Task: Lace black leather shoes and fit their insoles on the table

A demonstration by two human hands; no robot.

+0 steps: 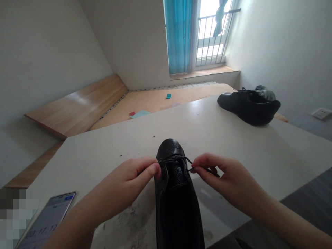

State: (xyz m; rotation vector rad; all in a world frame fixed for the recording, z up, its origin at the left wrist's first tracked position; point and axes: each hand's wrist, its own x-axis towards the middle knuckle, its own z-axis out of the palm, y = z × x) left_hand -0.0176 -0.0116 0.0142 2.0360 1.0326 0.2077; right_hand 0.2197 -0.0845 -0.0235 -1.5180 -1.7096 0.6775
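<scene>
A black leather lace-up shoe [169,147] rests on the white table, its toe pointing away from me and its opening towards me. Dark laces [178,159] cross over its tongue near the toe. On the shoe's left side, my left hand [137,174] pinches at the eyelet flap, with a lace running to the fingertips. To the right of the shoe, my right hand [215,169] is closed on a shoelace, thumb against forefinger, and a lace end sticks out below the fingers.
Another black shoe [249,107] stands at the table's far right. A phone [52,214] showing a timer lies at the near left, partly behind my left forearm. Beyond the white table [103,148] is a bed [153,97] with a wooden headboard [85,103]. Dark smudges mark the tabletop.
</scene>
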